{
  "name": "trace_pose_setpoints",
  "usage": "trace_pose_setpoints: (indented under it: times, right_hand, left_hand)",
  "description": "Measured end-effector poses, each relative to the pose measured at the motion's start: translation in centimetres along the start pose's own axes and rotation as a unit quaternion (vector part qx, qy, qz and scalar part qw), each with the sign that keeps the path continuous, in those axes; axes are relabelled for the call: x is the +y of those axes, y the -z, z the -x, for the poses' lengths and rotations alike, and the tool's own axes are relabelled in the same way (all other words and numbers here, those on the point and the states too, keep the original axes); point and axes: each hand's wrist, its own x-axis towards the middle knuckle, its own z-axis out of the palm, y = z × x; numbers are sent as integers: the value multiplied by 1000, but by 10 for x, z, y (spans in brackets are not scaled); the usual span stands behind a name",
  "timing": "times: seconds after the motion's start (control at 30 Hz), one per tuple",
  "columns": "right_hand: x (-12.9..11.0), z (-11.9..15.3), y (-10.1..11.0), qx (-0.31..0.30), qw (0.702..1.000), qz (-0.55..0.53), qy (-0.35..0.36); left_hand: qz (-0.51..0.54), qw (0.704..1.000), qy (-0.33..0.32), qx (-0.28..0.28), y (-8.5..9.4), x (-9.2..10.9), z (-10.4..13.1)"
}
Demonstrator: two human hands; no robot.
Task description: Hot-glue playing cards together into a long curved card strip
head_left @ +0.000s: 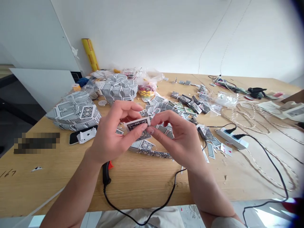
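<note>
Between my two hands is a black-and-white patterned playing card (138, 123), held tilted above the table. My left hand (115, 133) grips its left part and front edge between thumb and fingers. At the card's right end, my right hand (177, 136) pinches the corner with thumb and index finger. Below the hands lies a curved piece built of folded cards (154, 152), partly covered by them. A black-handled tool with an orange-red trigger (106, 173) rests just in front of my left wrist, its cable looping toward the table's front edge.
Two bulky folded-card structures (119, 88) (74, 111) stand at the left. Beside them are a phone (74, 138) and loose cards (87, 135). Card boxes (193, 104) are scattered behind my hands. At the right are a power strip (232, 138), black cables and coiled twisted cord (255, 118).
</note>
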Motion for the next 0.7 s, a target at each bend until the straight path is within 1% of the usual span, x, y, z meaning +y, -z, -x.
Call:
trace_pose_setpoints:
  times: [0.1,0.2,0.3,0.4,0.5,0.6,0.7]
  right_hand:
    - [1,0,0,10,999,-34,-14]
    - [3,-1,1,-13,995,-85,-44]
    - [4,-2,2,-19,992,-105,-69]
    - [3,-4,2,1,985,-149,-90]
    - [2,-5,2,37,977,-185,-98]
    - [2,-3,2,52,980,-173,-88]
    - [4,-1,1,69,991,-106,-43]
  left_hand:
    - [0,1000,13,18,-3,-2,1]
    - [0,999,38,13,-6,-3,1]
    - [18,999,43,8,-9,-3,0]
    - [31,999,34,22,-10,0,-2]
    - [25,998,4,50,-10,1,-3]
    - [5,998,-20,54,-11,-1,-3]
    - [-24,999,-20,43,-13,-3,-4]
